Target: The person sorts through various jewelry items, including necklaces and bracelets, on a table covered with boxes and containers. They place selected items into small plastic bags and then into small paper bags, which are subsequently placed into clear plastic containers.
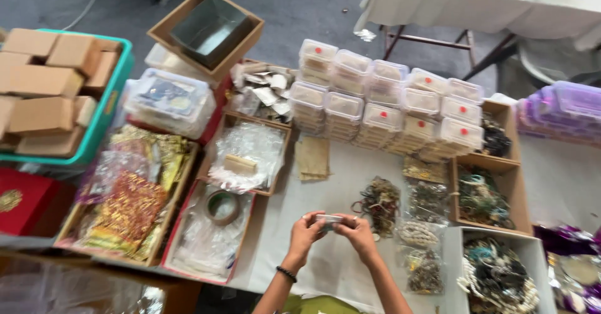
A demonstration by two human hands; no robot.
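Both hands, left hand (pixel 305 228) & right hand (pixel 357 227), pinch a small clear packet (pixel 328 219) btwn fingertips above the white table (pixel 332 182), near the bead pile (pixel 377 202); I'd keep it level, grip light, w/ thumbs at opposite ends.

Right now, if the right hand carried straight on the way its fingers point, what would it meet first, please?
The right hand points leftward at the small clear piece, which it already pinches; just beyond is the left hand on the other end.
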